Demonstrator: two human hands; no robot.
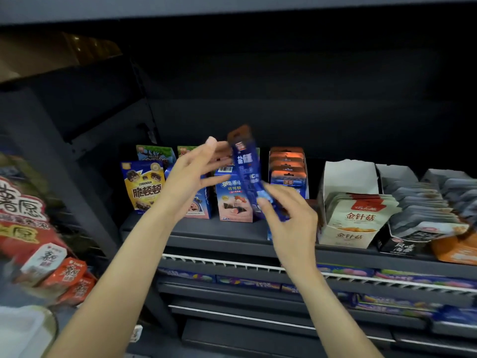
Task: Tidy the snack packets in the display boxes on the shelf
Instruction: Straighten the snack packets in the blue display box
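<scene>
Blue snack packet: held upright above shelf front edge, right hand pinching its bottom, left hand fingers spread, steadying its top; probably for return to blue display box behind.

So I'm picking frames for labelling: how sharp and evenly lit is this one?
Head view: motion-blurred blue snack packet in the right hand; the left hand is softer too; red bags at the left edge smear and bend; the shelf's back is dark; the white display box is bright.
</scene>
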